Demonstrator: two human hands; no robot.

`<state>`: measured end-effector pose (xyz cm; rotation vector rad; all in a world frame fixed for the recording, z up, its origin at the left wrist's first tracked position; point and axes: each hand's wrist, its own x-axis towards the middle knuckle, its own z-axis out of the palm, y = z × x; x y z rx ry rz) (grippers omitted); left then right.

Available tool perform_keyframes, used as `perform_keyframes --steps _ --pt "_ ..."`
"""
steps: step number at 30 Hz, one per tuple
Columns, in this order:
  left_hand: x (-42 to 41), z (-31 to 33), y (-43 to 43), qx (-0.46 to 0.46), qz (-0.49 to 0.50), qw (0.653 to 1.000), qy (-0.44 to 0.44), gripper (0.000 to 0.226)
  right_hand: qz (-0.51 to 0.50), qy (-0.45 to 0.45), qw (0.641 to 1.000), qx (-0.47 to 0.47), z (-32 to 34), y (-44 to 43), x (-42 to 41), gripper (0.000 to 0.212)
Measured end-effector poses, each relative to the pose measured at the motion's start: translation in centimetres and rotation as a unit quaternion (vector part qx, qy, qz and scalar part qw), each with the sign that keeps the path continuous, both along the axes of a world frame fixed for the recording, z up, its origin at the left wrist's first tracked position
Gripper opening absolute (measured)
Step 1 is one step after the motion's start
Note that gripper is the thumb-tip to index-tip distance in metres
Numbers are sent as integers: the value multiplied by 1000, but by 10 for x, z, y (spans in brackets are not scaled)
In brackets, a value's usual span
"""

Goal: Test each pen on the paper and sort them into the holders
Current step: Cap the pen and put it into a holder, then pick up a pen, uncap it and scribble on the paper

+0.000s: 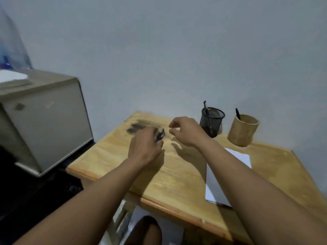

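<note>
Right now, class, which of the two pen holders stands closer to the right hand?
The black mesh holder, just behind the right hand; the solid wooden holder stands farther off to the right.

There is one light wooden desk (177, 175). Two hands are over it, the left hand (144, 146) and the right hand (185, 131). At the right of the frame stand two cups: one black wire-mesh holder (212, 123) and one round wooden holder (242, 131). One dark pen (205, 106) stands in the mesh cup and another dark pen (237, 113) in the wooden cup. The left hand holds a bunch of dark pens (160, 135), too blurry to count. There is one white sheet of paper (212, 184) and one big grey box (47, 119).
</note>
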<state>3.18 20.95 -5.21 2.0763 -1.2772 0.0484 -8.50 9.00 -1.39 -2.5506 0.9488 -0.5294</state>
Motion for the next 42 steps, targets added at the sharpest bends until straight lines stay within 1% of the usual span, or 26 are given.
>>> perform_keyframes --steps 3,5,7,9,11,14,17,25,27,31,34,36,39,42 --pt "-2 -11 20 28 15 999 -27 32 24 25 999 6 -19 16 12 22" --pt "-5 -18 28 37 22 998 -40 37 34 32 999 8 -30 22 16 28" --pt "-5 -24 35 41 31 998 -47 40 44 48 998 -8 -38 21 20 35" --pt "-6 -28 39 45 41 997 -46 41 54 70 996 -29 -46 17 23 38" --pt "-8 -31 42 45 47 997 -47 36 54 83 994 -35 -52 14 25 36" --pt "-11 -34 45 44 59 996 -58 28 56 76 994 -50 -53 13 25 29" --pt "-13 -36 46 37 76 994 -75 28 61 69 994 -63 -52 11 23 18" --pt "-22 -33 49 29 94 986 -136 24 70 77 991 -85 -48 14 -2 13" --pt "-24 -27 46 12 87 986 -139 23 62 62 991 -96 -46 16 -13 11" --pt "-24 -8 29 -27 47 992 -115 19 39 32 993 -109 -36 16 -36 7" --pt "-27 13 12 -73 15 991 -111 18 7 23 996 -83 -22 16 -51 15" --pt "-34 28 -1 -102 -15 989 -102 18 -21 14 997 -71 -17 15 -62 18" --pt "-48 43 -21 -151 -69 985 -57 24 -80 -50 995 -31 -13 15 -76 15" --pt "-61 46 -39 -181 -104 978 16 36 -147 -144 978 39 -11 11 -90 13"
